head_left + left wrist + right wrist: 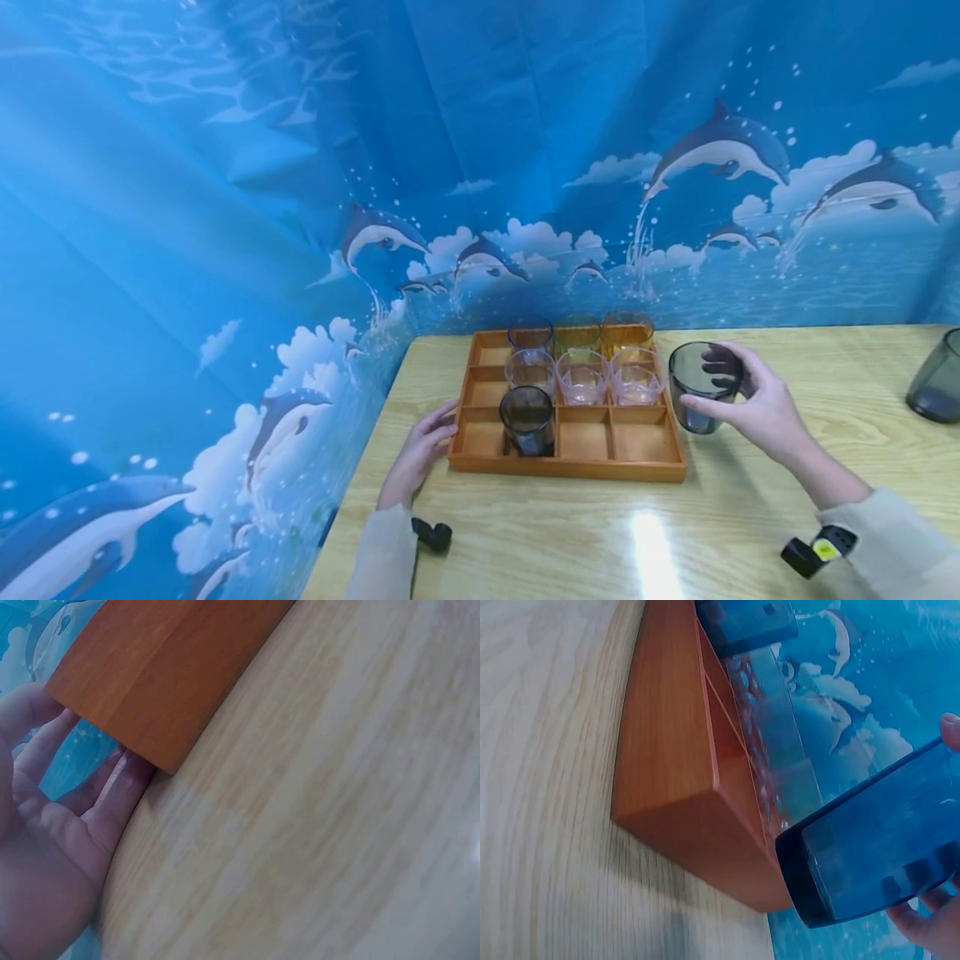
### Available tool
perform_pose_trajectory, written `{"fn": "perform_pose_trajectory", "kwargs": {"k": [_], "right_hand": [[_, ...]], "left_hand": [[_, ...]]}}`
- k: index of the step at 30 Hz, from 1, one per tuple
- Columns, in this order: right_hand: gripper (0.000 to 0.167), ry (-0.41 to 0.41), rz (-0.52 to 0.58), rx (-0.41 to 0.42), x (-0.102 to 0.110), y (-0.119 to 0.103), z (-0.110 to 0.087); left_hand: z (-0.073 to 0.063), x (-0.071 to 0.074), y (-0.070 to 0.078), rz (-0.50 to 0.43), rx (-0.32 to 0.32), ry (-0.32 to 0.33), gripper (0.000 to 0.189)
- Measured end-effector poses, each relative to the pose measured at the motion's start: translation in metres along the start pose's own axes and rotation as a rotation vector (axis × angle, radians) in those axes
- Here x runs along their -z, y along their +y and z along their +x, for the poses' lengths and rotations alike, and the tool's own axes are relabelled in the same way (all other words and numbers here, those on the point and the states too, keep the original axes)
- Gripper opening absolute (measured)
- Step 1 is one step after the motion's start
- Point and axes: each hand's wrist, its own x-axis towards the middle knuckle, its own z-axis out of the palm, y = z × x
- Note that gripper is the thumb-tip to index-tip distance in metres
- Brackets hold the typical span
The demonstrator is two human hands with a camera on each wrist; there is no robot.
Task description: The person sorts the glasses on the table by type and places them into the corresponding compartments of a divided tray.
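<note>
My right hand [765, 408] grips a dark smoky glass [701, 392], thumb at the near side and fingers round the far side. That glass hangs just beyond the right end of the wooden divided tray [570, 468]; in the right wrist view it looks blue and tilted, its thick base by the tray corner. My left hand [420, 450] touches the tray's left end with extended fingers, seen also in the left wrist view. A second dark glass [527, 421] stands in the front row, second compartment from the left.
Three clear, pinkish glasses [583, 377] fill part of the middle row. Behind them are a blue glass [530, 335], a yellow-green glass [577, 335] and an amber glass [627, 333]. Another dark glass [937, 379] stands at the table's far right. A dolphin-print curtain [525, 167] borders the table.
</note>
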Motion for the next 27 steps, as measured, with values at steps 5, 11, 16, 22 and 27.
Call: {"fn": "perform_pose_trajectory", "kwargs": {"k": [5, 11, 16, 22, 27], "right_hand": [[0.078, -0.037, 0.031, 0.019, -0.009, -0.009, -0.002], [0.082, -0.089, 0.046, 0.028, -0.022, -0.018, -0.003], [0.085, -0.131, 0.064, -0.010, -0.032, -0.024, -0.003], [0.082, -0.156, 0.102, -0.015, -0.046, -0.029, -0.003], [0.081, -0.177, 0.167, -0.007, -0.060, -0.033, -0.002]], "left_hand": [[0.008, 0.005, -0.013, -0.005, -0.001, 0.028, 0.051], [0.011, 0.005, -0.017, 0.003, -0.014, 0.056, 0.050], [0.011, 0.005, -0.018, 0.003, -0.023, 0.050, 0.049], [0.010, 0.005, -0.017, 0.014, -0.021, 0.047, 0.049], [0.009, 0.005, -0.017, 0.016, -0.011, 0.042, 0.049]]}}
